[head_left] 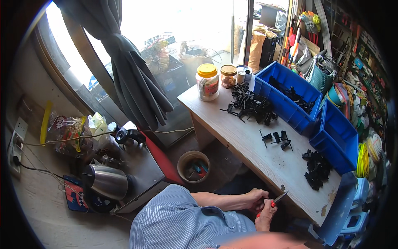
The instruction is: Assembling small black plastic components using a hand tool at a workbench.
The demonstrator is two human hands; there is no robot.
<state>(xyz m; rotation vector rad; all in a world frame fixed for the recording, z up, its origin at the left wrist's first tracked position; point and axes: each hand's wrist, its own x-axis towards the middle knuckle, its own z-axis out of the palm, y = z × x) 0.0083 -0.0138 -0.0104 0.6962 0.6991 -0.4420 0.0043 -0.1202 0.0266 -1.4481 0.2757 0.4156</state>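
Holding a red-handled blade tool point(273, 203) way too close

Head view: the right hand point(265, 216) was wrapped around its handle by the edge of the table point(269, 153), blade pointing away. The left hand point(257, 196) looked curled right beside it; couldn't tell what it pinched, if anything. With 2 hands that close, a slip could've nicked the left one, I'd guess.

Glaring daylight through window point(186, 25); gathered grey curtain point(128, 66); pale wooden table point(257, 143), edge worn; brownish floor point(222, 164)

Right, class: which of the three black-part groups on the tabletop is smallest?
The middle group: a few scattered pieces; the far heap and near pile hold more.
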